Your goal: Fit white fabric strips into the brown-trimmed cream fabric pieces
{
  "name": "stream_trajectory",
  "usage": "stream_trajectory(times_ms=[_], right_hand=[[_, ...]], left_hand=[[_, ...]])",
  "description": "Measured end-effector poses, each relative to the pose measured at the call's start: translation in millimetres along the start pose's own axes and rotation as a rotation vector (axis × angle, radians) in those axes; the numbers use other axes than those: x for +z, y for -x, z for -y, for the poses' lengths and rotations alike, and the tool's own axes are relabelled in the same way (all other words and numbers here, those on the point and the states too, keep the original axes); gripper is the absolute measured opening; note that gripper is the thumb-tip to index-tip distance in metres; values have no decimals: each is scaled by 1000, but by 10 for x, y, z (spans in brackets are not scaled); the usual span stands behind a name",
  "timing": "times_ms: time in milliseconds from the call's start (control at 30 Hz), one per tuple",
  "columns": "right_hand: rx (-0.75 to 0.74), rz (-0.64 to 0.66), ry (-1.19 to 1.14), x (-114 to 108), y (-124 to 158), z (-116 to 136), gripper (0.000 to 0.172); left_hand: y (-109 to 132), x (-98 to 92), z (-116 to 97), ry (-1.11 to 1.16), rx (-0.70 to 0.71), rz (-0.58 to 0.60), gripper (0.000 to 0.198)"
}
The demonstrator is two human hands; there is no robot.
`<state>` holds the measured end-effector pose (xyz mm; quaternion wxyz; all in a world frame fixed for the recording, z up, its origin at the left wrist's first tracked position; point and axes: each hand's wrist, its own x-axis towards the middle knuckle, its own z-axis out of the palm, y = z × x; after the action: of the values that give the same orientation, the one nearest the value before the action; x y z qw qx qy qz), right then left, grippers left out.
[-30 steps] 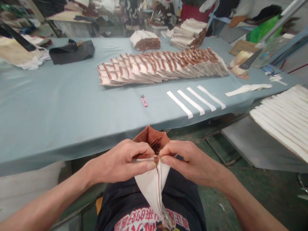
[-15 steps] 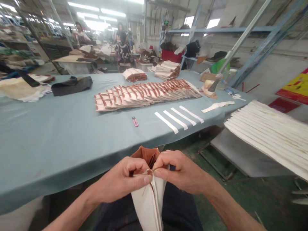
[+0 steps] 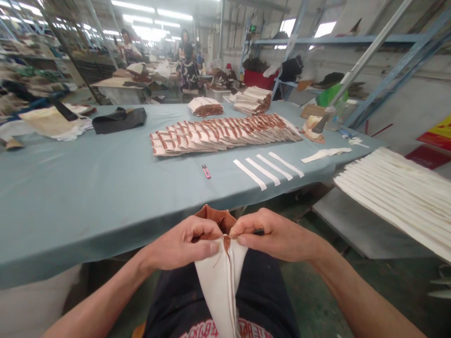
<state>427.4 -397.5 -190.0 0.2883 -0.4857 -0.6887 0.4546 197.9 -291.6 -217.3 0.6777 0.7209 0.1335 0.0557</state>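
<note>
Between my hands hangs a cream fabric piece with a brown lining [image 3: 219,281], held over my lap just off the table's front edge. My left hand [image 3: 188,241] pinches its upper edge between thumb and fingers. On the other side of the seam, my right hand [image 3: 273,234] pinches the same edge. The brown inside shows beyond my fingers, and a narrow gap at the seam lies between the two pinches. A loose thread dangles beside my left thumb. Pink thread snips [image 3: 206,172] lie on the table ahead, apart from both hands.
A long overlapping row of cream and brown pieces [image 3: 225,136] crosses the blue-covered table [image 3: 88,188]. White strips [image 3: 262,171] lie near its front edge. Two more stacks stand behind, and dark cloth [image 3: 120,120] is at left. White layered fabric [image 3: 398,188] rests at right. People work farther back.
My view has shifted slightly, so the table items appear farther right. My hands have drawn a little apart, and the brown gap at the seam shows wider.
</note>
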Motion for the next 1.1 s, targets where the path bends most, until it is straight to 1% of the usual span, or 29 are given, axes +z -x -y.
stream_trajectory(times_ms=[100,233,367,433,500,567,633,733,833,867,933,1000,1033,1067,1100], right_hand=[[29,50,-45,30,-59,2,22],[108,130,-144,-29,-105,-12,33],[170,95,-98,-187,-177,-142,25],[160,39,-77,-239,-238,-281,23],[149,-37,-71,-249,-307,-447,19],[136,-113,-47,-227,-366,-605,17],[114,-186,-13,-199,-402,-733,18],[89,-250,5,-195,-416,-868,18],[93,-293,-5,-268,-432,-977,14],[109,-339,4,-316,-448,-1016,12],[169,-514,86,-447,-512,-1103,13],[305,-702,282,-624,-627,-1201,17],[396,-756,409,-724,-706,-1255,18],[487,-774,532,-828,-797,-1312,19],[570,-764,634,-932,-898,-1372,21]], left_hand=[[23,-36,101,58,-10,-18,42],[24,-121,222,136,-42,-28,45],[-87,-238,304,215,-65,-39,48],[-186,-282,331,215,-87,-41,48],[-291,-301,351,152,-114,-46,44],[-388,-295,360,43,-136,-69,41],[-473,-273,356,-72,-151,-111,39],[-582,-234,333,-222,-175,-170,39],[-697,-194,334,-382,-143,-187,38],[-741,-178,352,-438,-110,-197,37],[-844,-146,419,-530,-26,-234,34],[-957,-123,520,-566,86,-300,29],[-1011,-121,575,-567,137,-337,26],[-1060,-126,628,-562,169,-368,24],[-1102,-138,675,-552,182,-393,22]])
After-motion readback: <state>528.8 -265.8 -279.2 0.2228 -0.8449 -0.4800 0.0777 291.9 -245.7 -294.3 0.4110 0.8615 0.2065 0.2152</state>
